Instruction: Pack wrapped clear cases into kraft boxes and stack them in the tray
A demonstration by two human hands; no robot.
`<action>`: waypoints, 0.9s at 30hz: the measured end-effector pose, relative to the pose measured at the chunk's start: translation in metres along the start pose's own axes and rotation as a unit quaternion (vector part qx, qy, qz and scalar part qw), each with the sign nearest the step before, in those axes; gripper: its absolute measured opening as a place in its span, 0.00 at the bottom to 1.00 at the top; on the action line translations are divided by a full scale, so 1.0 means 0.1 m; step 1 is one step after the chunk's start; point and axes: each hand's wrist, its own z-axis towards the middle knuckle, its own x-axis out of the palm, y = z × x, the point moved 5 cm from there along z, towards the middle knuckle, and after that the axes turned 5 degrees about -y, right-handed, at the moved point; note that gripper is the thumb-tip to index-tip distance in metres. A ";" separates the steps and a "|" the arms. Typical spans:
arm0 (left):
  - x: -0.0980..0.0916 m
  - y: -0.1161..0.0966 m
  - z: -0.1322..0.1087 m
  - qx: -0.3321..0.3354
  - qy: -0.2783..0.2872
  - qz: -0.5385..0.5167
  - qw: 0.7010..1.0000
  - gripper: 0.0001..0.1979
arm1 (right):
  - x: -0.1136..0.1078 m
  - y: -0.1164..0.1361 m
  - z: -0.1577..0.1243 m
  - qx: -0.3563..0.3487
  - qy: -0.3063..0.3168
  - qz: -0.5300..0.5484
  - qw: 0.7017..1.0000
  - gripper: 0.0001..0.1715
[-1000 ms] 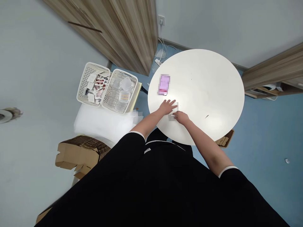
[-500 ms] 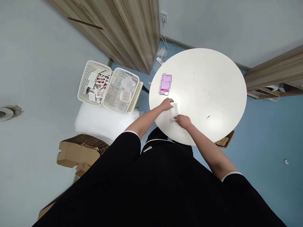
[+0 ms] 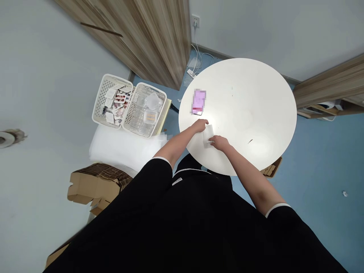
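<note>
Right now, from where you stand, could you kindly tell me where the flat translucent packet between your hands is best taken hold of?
Probably by its near end, coming from the right and above. The flat translucent packet lies flat on the round white table, so a pinch at the edge seems likeliest to lift it, and the right hand is at that end, with the left hand by the far end.

i'm looking at what seems to be a small packing room: flat cardboard cartons (image 3: pixel 98 185) stacked on the blue floor (image 3: pixel 313 159), a pile of white foam sheets (image 3: pixel 122 149), and two plastic baskets (image 3: pixel 129 106) of small packaged items and clear trays, beside a round white bench (image 3: pixel 250 83), with wood-grain cabinets (image 3: pixel 142 34) alongside.
</note>
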 end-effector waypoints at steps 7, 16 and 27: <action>0.17 -0.15 -0.32 0.164 -0.009 0.065 0.984 0.17 | 0.05 0.02 -0.05 -0.023 -0.016 -0.016 0.999 0.24; 0.34 -0.11 -0.55 0.233 0.087 0.042 0.968 0.23 | 0.05 0.06 -0.05 -0.054 -0.017 -0.044 0.997 0.22; 0.16 0.01 -0.23 0.249 0.057 0.028 0.967 0.30 | -0.05 0.07 0.23 -0.051 -0.021 -0.080 0.995 0.25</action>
